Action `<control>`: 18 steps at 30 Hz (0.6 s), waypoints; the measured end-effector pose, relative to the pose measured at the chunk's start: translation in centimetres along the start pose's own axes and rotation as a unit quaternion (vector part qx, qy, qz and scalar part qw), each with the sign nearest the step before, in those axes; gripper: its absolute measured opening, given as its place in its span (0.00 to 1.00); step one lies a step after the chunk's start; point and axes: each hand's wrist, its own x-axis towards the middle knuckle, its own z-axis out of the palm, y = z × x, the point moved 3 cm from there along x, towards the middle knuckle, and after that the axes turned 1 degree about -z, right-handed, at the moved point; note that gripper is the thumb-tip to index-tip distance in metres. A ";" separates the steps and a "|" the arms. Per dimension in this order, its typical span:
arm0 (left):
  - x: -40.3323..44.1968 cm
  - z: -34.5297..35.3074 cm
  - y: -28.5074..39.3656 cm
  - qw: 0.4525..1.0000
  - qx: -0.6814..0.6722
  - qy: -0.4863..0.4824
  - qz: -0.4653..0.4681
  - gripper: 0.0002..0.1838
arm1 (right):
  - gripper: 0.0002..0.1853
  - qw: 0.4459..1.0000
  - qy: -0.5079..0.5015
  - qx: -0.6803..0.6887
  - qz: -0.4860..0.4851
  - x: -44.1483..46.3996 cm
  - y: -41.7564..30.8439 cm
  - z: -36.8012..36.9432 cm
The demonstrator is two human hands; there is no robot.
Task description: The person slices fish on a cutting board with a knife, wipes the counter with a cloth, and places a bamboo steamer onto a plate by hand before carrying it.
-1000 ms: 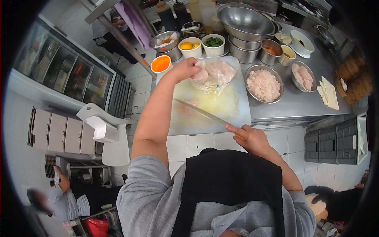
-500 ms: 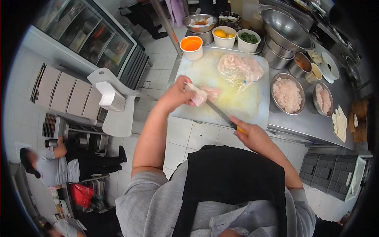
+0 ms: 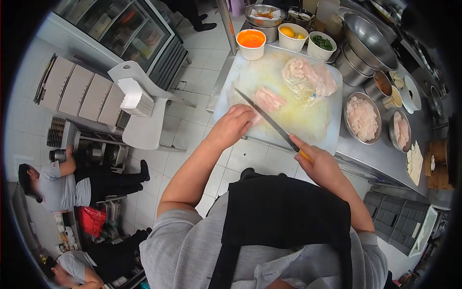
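Observation:
My right hand (image 3: 316, 163) is wrapped round the yellow handle of a knife (image 3: 273, 124), its long blade pointing up and left over the white cutting board (image 3: 323, 130). My left hand (image 3: 232, 127) is down at the board's near left edge, its bent fingers on a piece of pale raw meat (image 3: 257, 118) mostly hidden by them. The blade lies right beside those fingertips; whether it touches the meat I cannot tell. Just past the blade lies a small heap of pinkish raw meat strips (image 3: 269, 99). Farther back, more raw meat (image 3: 308, 77) sits on a clear plastic bag.
Behind the board stand tubs of orange liquid (image 3: 251, 40), yellow items (image 3: 292, 36) and green leaves (image 3: 321, 44). To the right are metal bowls of minced meat (image 3: 362, 119) and meat pieces (image 3: 400, 130). A white chair (image 3: 144, 130) stands left; co-workers (image 3: 62, 185) are beyond.
My left hand has brought the meat piece down from above the board to its near left edge. The knife has moved up and left, its tip now past the meat strips.

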 end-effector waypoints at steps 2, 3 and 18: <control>0.1 0.1 0.0 1.000 0.005 0.001 -0.002 0.19 | 0.31 0.999 -0.017 -0.043 -0.005 -0.4 -0.2 0.0; 0.2 0.2 0.1 1.000 0.013 0.002 -0.005 0.18 | 0.31 0.997 -0.020 -0.068 -0.004 -0.6 -0.3 -0.2; -0.4 2.2 -0.4 0.998 -0.015 0.065 -0.009 0.18 | 0.33 0.995 -0.017 -0.095 0.009 5.4 -0.6 3.0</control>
